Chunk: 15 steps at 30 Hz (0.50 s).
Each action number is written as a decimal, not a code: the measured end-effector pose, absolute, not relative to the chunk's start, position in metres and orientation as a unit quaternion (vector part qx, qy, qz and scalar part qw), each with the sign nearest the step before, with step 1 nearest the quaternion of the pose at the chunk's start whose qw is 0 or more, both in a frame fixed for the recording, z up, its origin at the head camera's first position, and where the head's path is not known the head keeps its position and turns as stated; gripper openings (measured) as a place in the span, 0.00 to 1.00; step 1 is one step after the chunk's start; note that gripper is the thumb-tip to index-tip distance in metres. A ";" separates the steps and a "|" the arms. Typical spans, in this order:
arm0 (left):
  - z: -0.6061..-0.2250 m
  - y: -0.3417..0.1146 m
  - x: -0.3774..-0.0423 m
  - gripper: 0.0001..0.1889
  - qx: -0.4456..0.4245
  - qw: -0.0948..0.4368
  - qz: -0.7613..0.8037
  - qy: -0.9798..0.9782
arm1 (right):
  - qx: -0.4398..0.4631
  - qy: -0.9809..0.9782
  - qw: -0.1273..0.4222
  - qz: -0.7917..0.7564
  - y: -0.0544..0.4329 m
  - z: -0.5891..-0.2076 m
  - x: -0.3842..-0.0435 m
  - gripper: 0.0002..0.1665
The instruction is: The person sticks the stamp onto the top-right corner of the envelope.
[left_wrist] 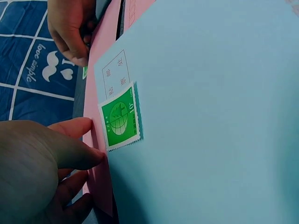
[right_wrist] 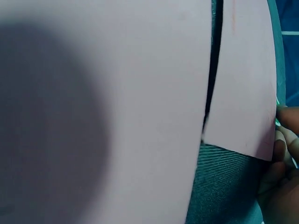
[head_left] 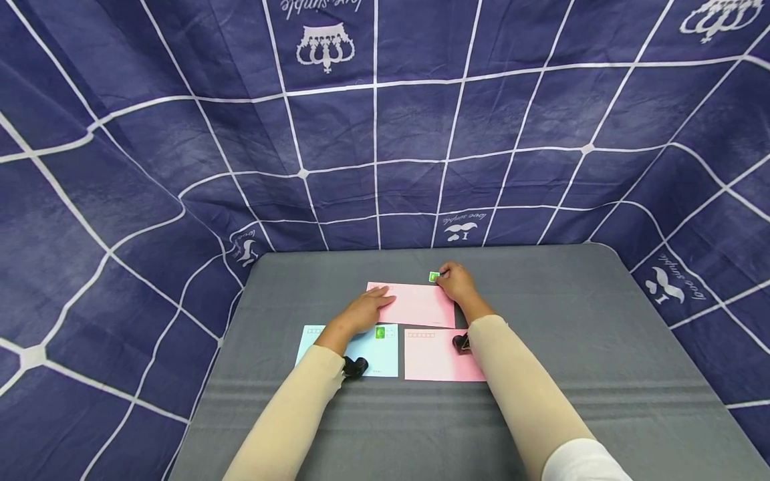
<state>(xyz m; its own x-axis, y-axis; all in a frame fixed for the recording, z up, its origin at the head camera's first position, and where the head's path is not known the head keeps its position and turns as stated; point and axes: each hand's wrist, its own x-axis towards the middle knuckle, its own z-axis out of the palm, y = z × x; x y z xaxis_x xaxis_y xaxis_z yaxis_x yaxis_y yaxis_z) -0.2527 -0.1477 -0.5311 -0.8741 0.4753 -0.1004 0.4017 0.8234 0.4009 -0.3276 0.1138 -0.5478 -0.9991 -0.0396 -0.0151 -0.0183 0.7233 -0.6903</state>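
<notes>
My left hand rests with its fingers extended on the left part of the upper pink envelope. At that envelope's far right edge, my right hand has curled fingers and pinches a small green stamp. Only a sliver of this stamp shows in the right wrist view. Below the left wrist lies a light blue envelope, which bears a green stamp beside printed boxes at its corner. Under the right wrist is a second pink envelope, partly hidden by the sleeve.
A grey cloth covers the table. Blue curtains with white grid lines hang behind it and along both sides. Small black wrist devices sit above the lower envelopes.
</notes>
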 end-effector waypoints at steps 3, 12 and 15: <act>-0.528 -0.147 -0.251 0.28 0.233 0.099 0.189 0.949 | -0.003 0.923 0.010 -0.386 0.115 -0.549 -0.328 0.09; -0.526 -0.145 -0.249 0.26 0.225 0.105 0.182 0.951 | 0.008 0.902 -0.017 -0.431 0.117 -0.550 -0.332 0.07; -0.527 -0.144 -0.249 0.26 0.223 0.108 0.182 0.952 | 0.009 0.888 -0.021 -0.460 0.120 -0.550 -0.332 0.07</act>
